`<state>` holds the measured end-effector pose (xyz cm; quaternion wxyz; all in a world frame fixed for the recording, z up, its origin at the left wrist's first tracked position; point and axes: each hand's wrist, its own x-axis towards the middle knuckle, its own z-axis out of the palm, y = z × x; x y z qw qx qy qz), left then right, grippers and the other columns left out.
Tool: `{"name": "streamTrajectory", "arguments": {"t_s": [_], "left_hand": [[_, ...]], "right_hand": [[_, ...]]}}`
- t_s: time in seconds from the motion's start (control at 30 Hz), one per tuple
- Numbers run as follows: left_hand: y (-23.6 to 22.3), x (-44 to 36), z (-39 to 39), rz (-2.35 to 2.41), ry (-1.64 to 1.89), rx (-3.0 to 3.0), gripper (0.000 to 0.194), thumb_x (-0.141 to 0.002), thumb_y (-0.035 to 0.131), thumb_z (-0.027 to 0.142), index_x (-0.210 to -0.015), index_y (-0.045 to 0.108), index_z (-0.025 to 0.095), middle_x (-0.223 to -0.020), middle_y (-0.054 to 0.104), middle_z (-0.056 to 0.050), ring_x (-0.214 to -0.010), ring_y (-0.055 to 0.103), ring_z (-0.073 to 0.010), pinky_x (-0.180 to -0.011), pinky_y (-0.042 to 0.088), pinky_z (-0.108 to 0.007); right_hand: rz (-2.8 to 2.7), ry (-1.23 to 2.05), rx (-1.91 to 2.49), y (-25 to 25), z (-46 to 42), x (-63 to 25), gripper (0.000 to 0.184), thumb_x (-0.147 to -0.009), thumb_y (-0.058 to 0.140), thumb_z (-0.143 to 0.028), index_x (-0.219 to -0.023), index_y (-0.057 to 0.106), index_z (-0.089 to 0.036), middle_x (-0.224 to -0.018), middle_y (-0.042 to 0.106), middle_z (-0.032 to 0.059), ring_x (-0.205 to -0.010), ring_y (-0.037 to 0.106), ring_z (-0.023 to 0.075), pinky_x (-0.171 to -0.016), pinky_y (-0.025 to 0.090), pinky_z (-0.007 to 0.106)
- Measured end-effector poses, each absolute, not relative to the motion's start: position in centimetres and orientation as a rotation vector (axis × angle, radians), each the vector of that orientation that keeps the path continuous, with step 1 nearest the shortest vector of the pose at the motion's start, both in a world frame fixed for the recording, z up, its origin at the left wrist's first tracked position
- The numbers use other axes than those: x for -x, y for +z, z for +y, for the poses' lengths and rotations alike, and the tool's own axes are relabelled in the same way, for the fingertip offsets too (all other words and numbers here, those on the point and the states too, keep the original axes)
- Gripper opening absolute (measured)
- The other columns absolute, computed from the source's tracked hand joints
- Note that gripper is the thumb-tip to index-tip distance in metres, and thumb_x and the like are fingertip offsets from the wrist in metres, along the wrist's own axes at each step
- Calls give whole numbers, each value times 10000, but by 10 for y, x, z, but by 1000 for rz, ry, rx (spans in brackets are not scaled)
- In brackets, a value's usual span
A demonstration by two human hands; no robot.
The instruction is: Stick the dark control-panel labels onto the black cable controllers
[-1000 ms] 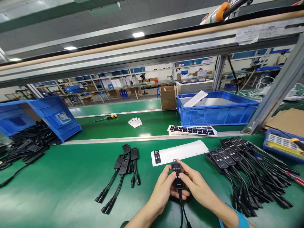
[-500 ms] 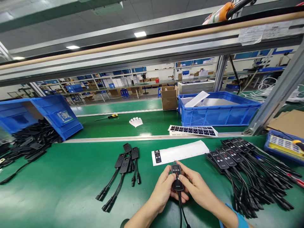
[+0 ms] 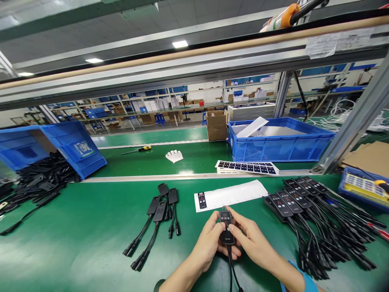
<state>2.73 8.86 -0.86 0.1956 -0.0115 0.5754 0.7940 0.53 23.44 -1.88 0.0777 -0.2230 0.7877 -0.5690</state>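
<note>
Between my two hands is a black cable controller (image 3: pixel 226 235), face up, with a printed label on its front and two cables hanging down from it. My left hand (image 3: pixel 208 239) grips its left side, thumb on the label. On the opposite side my right hand (image 3: pixel 251 241) is closed round it, its thumb also pressed on the face. Just beyond lies a white label sheet (image 3: pixel 234 196) with one dark label (image 3: pixel 201 200) at its left end. Several controllers without front labels (image 3: pixel 159 211) lie to the left. Labelled controllers (image 3: pixel 281 205) are stacked in rows at the right.
A tipped blue bin (image 3: pixel 74 148) at the left spills black cabled parts (image 3: pixel 45 178). Behind the bench strip are a screwdriver (image 3: pixel 142 149), a white glove (image 3: pixel 174 156), more label sheets (image 3: pixel 247 167) and a blue crate (image 3: pixel 279 148). A metal post (image 3: pixel 355 101) rises at the right.
Both hands stay in nearly the same place on the controller, thumbs still on its face. Nothing else has visibly moved.
</note>
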Motion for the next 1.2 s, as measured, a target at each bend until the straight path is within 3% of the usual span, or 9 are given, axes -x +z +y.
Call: {"name": "streamTrajectory", "arguments": {"t_s": [0.27, 0.63, 1.2], "left_hand": [[-7, -28, 89, 1606, 2231, 34, 323, -866, 428, 371, -1097, 409, 147, -676, 655, -77, -503, 643, -174, -424, 500, -196], [-4, -28, 88, 1579, 2234, 34, 376, -846, 462, 397, -1122, 397, 150, -670, 654, -75, -512, 649, -186, -429, 504, -204], [-3, -29, 89, 1605, 2223, 28, 385, -845, 465, 405, -1129, 393, 156, -665, 646, -52, -522, 652, -182, -438, 499, -199]], "right_hand": [[2356, -1714, 695, -19, 235, -5, 518, -922, 385, -357, -1402, 385, -160, -852, 618, 39, -655, 537, 155, -650, 481, 283], [2378, -1712, 747, -18, 236, -7, 495, -928, 387, -349, -1390, 400, -171, -941, 629, 49, -786, 574, 181, -769, 482, 314], [2375, -1724, 750, -16, 236, -7, 495, -933, 387, -347, -1398, 394, -178, -939, 647, 47, -792, 595, 186, -779, 503, 313]]}}
